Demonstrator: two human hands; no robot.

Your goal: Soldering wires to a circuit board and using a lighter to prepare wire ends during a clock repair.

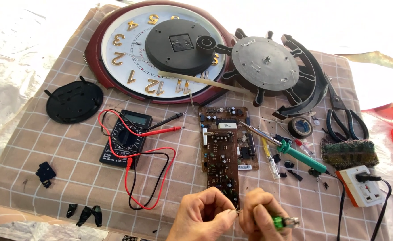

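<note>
From the head camera I see both hands low at the front edge of a beige checked cloth. My left hand has thumb and forefinger pressed together on a thin bare wire that runs across to the right hand. My right hand is curled shut around a small translucent green lighter with a metal top, which sticks out to the right of the fist. The wire sits in the narrow gap between the two hands, just below the near end of a long brown circuit board lying flat on the cloth.

To the board's right rests a green-handled soldering iron, tip on the board's edge, its cable leading to a white and orange power socket. To the left lies a black multimeter with looping red and black leads. Farther back sits a round wall clock with gold numerals and a dark red frame.
</note>
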